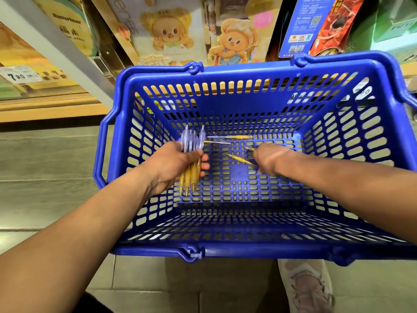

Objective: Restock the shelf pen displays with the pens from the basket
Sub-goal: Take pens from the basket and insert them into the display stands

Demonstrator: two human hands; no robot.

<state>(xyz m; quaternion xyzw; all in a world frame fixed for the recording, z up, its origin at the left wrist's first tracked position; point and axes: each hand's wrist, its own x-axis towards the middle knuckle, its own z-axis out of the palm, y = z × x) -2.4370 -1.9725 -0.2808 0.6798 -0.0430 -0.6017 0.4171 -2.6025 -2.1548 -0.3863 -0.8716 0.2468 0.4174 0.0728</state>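
The left hand (pixel 171 164) is closed round a bundle of yellow pens (pixel 191 159) with clear caps, held upright inside the blue basket (pixel 248 72) near its left wall. The right hand (pixel 269 158) reaches down to the basket floor, its fingers hidden behind its back, so its grip cannot be told; one yellow pen (pixel 240 158) runs under it. Other loose pens (pixel 230 137) lie on the basket floor just beyond. Shelves with cartoon-bear boxes (pixel 167 35) stand behind the basket.

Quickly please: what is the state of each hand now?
Left hand: holds a bundle of pens.
Right hand: down among loose pens in the basket; fingers hidden, cannot tell.
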